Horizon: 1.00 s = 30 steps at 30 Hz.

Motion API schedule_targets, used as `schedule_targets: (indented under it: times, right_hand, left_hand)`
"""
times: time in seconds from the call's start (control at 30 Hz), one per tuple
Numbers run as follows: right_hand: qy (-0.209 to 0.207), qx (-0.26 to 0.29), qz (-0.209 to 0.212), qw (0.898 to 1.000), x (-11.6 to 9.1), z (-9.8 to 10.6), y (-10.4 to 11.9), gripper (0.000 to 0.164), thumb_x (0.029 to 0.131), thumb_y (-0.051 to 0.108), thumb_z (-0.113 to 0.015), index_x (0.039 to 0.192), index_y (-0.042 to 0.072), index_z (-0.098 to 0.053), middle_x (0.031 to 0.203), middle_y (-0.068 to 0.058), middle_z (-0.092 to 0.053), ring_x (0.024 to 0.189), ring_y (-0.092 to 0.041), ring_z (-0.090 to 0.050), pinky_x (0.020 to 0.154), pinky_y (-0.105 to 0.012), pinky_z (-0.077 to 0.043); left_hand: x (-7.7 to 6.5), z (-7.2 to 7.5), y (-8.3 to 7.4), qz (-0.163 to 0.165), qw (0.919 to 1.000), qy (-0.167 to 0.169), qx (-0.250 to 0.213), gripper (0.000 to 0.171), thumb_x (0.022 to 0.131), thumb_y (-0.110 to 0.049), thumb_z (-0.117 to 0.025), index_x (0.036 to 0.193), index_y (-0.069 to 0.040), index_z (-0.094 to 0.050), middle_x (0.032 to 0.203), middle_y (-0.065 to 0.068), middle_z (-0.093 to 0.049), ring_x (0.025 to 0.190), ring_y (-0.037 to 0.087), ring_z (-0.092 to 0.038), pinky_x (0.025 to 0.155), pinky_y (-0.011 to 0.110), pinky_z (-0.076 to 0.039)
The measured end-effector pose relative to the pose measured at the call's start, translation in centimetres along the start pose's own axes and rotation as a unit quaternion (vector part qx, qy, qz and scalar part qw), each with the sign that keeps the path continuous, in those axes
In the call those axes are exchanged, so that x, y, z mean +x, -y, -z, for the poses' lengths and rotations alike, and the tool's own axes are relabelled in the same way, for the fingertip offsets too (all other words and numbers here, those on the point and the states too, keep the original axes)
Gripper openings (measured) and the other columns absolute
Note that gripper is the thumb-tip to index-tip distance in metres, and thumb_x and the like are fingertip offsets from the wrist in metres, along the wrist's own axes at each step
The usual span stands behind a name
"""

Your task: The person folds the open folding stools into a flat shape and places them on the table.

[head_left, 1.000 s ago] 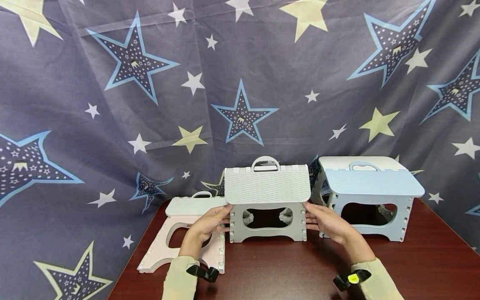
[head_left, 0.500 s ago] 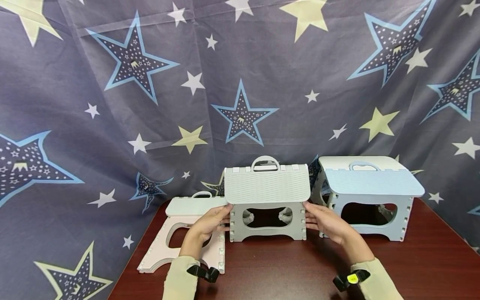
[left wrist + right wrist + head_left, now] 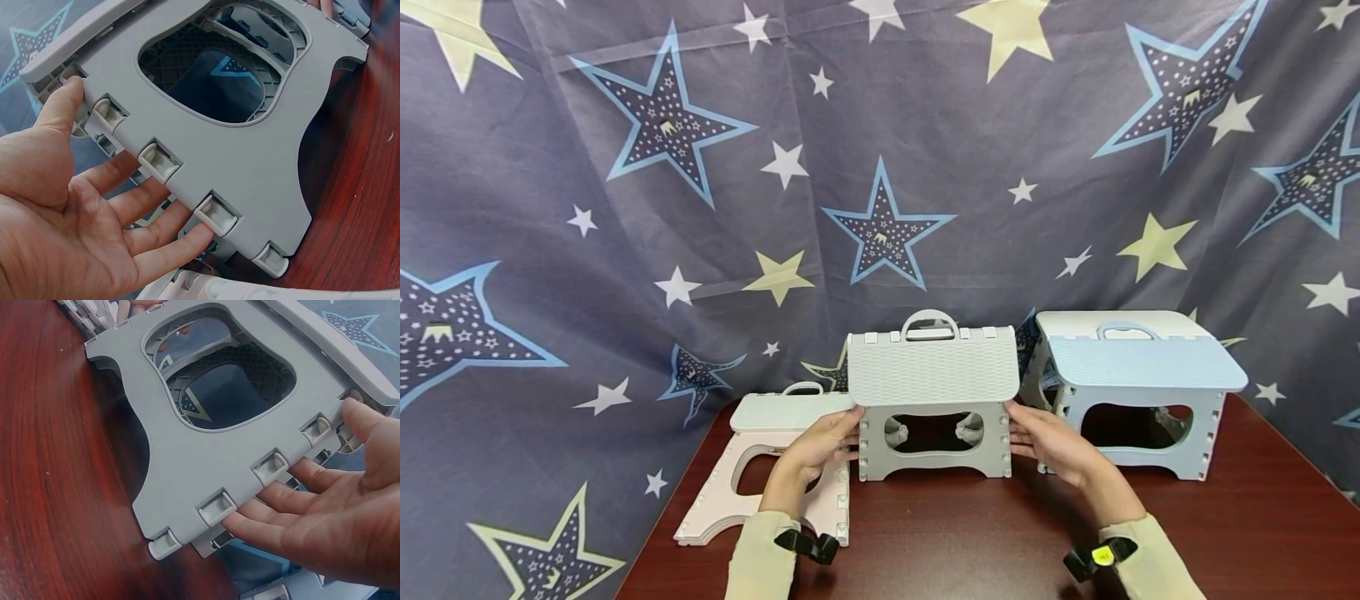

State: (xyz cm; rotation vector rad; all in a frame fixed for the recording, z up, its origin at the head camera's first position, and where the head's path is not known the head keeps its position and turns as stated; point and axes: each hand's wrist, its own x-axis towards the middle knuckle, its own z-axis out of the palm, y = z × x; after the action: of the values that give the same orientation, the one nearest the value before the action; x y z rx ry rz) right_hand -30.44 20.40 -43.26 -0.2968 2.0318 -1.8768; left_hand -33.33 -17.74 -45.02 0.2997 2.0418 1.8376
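A light grey folding step stool [image 3: 934, 367] stands unfolded in the middle of the table in the head view, its carry handle up on top. My left hand [image 3: 816, 446] touches its left side and my right hand [image 3: 1051, 442] its right side. In the left wrist view the left thumb [image 3: 64, 106] lies just under the seat's edge, while the straight fingers [image 3: 175, 247] reach along the hinged side of the leg panel. The right wrist view has the right thumb [image 3: 362, 419] under the seat and extended fingers [image 3: 253, 531] against the hinges.
To the left lies a folded pink and white stool [image 3: 767, 450], partly behind my left forearm. An unfolded blue and white stool [image 3: 1142, 367] stands at the right. All are on a dark red table [image 3: 940, 542]; a star-patterned curtain [image 3: 715, 242] hangs behind.
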Motion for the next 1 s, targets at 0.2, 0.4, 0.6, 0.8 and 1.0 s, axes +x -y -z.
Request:
schedule_targets:
  times: [0.2,0.4,0.6,0.8,1.0]
  right_hand:
    - [-0.013,0.000,-0.004,1.000,0.11,-0.05,-0.07,0.071,0.110,0.044,-0.039,0.148,-0.015,-0.029,0.123,-0.009,-0.062,0.109,-0.012,-0.061,0.100,-0.030,-0.052]
    - [-0.029,0.000,-0.012,1.000,0.18,-0.23,-0.26,0.072,0.110,0.045,-0.039,0.149,-0.015,-0.027,0.126,-0.013,-0.060,0.110,-0.012,-0.060,0.099,-0.029,-0.052]
    - [-0.034,-0.005,-0.015,0.999,0.30,-0.28,-0.36,0.074,0.110,0.046,-0.039,0.151,-0.014,-0.026,0.130,-0.016,-0.058,0.112,-0.013,-0.059,0.102,-0.031,-0.051]
    - [-0.029,-0.012,-0.016,0.999,0.28,-0.25,-0.42,0.075,0.110,0.046,-0.038,0.152,-0.014,-0.023,0.137,-0.023,-0.054,0.116,-0.016,-0.058,0.105,-0.035,-0.050]
    - [-0.016,-0.016,-0.013,1.000,0.20,-0.12,-0.31,0.074,0.110,0.045,-0.037,0.153,-0.014,-0.022,0.139,-0.024,-0.054,0.119,-0.017,-0.057,0.108,-0.038,-0.049]
  left_hand:
    - [0.01,-0.08,-0.08,-0.001,1.0000,-0.001,-0.006,0.070,0.106,-0.048,-0.050,0.140,0.012,-0.048,0.116,0.008,-0.069,0.103,0.013,-0.064,0.108,0.050,-0.051]
    - [0.05,-0.18,-0.11,0.001,1.0000,-0.008,-0.006,0.065,0.107,-0.046,-0.049,0.139,0.011,-0.050,0.110,0.004,-0.069,0.101,0.012,-0.064,0.108,0.050,-0.050]
    - [0.09,-0.26,-0.07,0.001,0.9999,-0.010,-0.004,0.065,0.108,-0.045,-0.047,0.140,0.011,-0.048,0.113,0.006,-0.070,0.102,0.013,-0.065,0.109,0.050,-0.050]
    - [0.11,-0.28,-0.08,0.001,0.9999,-0.011,0.003,0.065,0.108,-0.045,-0.047,0.141,0.011,-0.047,0.117,0.011,-0.068,0.104,0.014,-0.064,0.108,0.049,-0.051]
    - [0.08,-0.24,-0.12,0.001,0.9999,-0.010,0.007,0.063,0.108,-0.044,-0.047,0.139,0.011,-0.048,0.117,0.011,-0.068,0.104,0.015,-0.065,0.106,0.048,-0.052]
